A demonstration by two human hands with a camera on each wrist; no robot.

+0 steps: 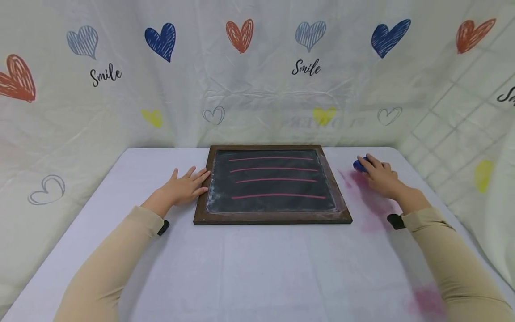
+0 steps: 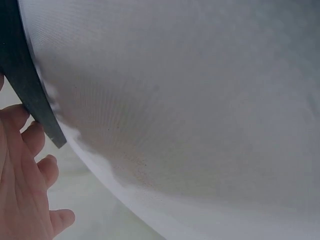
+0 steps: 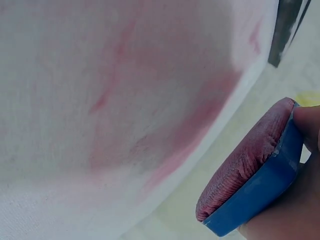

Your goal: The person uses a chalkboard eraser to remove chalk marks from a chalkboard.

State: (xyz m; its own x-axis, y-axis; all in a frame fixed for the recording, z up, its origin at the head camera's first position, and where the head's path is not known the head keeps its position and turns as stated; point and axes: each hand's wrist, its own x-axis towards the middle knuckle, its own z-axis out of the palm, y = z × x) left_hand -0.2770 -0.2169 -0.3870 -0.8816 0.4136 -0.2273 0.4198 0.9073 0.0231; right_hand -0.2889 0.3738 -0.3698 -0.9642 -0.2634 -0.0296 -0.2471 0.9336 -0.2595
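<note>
Right hand [image 1: 380, 179] gripping blue eraser [image 3: 252, 175] | chalkboard [image 1: 273, 183] at 9 o'clock, long axis 9–3 | left hand [image 1: 186, 188] flat, fingers touching frame, nearer.

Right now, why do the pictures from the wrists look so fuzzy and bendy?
Left wrist view: the camera sits too close, so the tablecloth blurs and its edge curves. Right wrist view: the eraser is fairly sharp, the pink chalk smudges soft. Head view: evenly lit, sharp, slightly bowed at the sides.
</note>
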